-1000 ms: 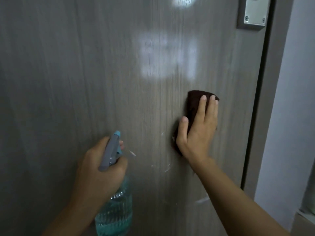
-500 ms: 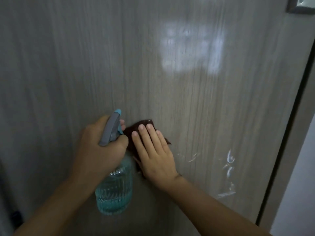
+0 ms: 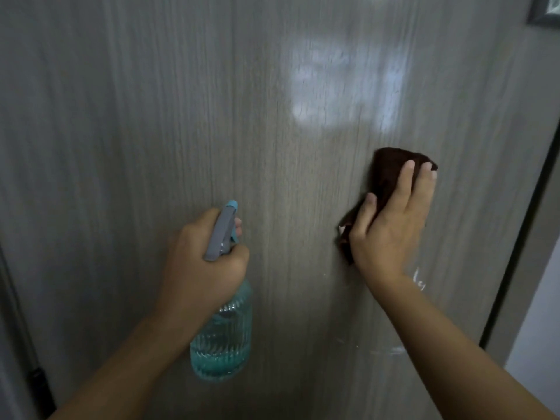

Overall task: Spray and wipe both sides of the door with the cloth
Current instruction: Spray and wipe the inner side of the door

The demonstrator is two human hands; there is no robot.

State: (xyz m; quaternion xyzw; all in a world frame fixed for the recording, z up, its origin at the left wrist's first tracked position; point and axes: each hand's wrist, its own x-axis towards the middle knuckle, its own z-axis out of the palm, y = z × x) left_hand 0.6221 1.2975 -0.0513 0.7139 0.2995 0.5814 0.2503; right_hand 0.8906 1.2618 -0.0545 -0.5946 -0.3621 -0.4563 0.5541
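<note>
A grey wood-grain door (image 3: 151, 131) fills the view. My right hand (image 3: 394, 225) presses a dark brown cloth (image 3: 385, 171) flat against the door, right of centre, with straight fingers. My left hand (image 3: 203, 268) grips the neck of a clear spray bottle (image 3: 222, 338) with teal liquid and a grey trigger head, held upright just in front of the door, left of the cloth. Wet streaks (image 3: 419, 281) show on the door below my right hand.
The door's right edge and dark frame gap (image 3: 521, 237) run down the right side, with a pale wall (image 3: 539, 344) beyond. A metal lock plate corner (image 3: 545, 10) sits at top right. A dark hinge-side edge (image 3: 39, 386) shows at bottom left. A light reflection (image 3: 345, 86) glares on the door.
My right hand swept the cloth left until it was next to the bottle, then back right and slightly up. My left hand kept the bottle nearly still.
</note>
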